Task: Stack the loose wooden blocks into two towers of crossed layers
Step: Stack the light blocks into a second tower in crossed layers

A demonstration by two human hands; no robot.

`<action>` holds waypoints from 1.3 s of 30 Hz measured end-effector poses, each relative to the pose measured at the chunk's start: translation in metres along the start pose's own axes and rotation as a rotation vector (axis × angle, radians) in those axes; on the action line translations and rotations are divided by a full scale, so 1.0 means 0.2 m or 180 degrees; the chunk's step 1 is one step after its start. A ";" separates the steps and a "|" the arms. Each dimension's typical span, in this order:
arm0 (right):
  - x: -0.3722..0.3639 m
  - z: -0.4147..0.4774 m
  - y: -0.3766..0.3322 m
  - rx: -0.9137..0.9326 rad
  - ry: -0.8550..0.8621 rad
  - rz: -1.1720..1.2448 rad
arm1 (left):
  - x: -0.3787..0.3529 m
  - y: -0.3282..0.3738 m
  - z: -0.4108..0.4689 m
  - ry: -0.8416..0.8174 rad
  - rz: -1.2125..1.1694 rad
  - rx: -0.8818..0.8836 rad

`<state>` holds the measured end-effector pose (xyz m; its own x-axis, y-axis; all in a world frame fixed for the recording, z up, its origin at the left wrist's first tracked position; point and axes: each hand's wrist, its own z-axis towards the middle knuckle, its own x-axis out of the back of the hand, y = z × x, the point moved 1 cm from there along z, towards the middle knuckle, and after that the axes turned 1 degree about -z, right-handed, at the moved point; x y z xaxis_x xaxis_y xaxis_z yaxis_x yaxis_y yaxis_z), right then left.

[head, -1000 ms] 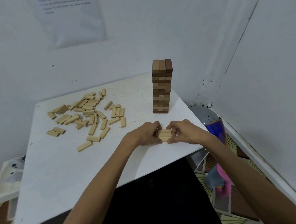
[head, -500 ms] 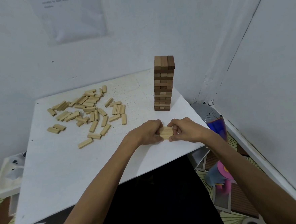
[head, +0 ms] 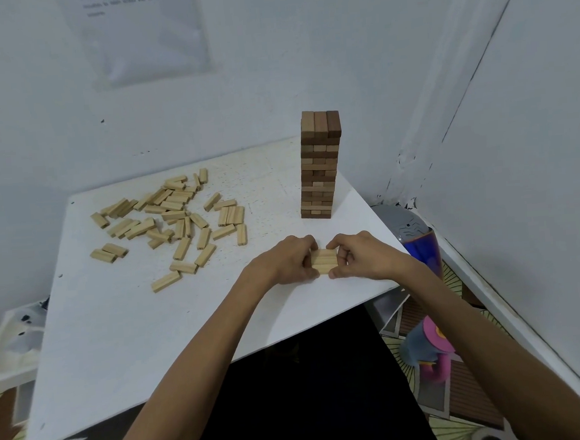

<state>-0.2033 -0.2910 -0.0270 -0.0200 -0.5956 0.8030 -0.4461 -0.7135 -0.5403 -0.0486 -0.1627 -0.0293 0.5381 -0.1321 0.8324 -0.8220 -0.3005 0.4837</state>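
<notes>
Block layer [head: 324,261] squeezed btw our left hand [head: 284,261] & right hand [head: 366,255] on the desk [head: 135,333].
Both hands curl fingers & thumbs round the ends of three pale blocks lying side by side, nr the desk's front-right edge. Behind them we see a tall tower [head: 319,169] of crossed layers; loose blocks [head: 175,214] lie scattered well to the left.

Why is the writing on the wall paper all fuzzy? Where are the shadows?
Head view: the white paper sheet sits far off at the top edge, so its print blurs; light is soft and even, leaving a faint shadow on the white table by its front edge.
</notes>
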 end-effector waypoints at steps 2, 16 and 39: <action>0.00 0.00 -0.01 -0.0010 -0.0003 -0.0040 | 0.00 0.00 0.00 0.0078 -0.0071 -0.0014; 0.02 -0.04 0.00 -0.0069 -0.0028 -0.0095 | 0.00 -0.07 -0.07 0.0229 -0.0647 -0.0003; -0.24 0.35 -0.55 0.1033 0.0560 -0.0524 | 0.16 -0.54 -0.49 0.1912 0.0008 0.0635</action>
<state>-0.0906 -0.2102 -0.0248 -0.1373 -0.4115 0.9010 -0.1509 -0.8903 -0.4296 0.0398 -0.0430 -0.0281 0.2900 0.4029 0.8681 -0.7415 -0.4788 0.4700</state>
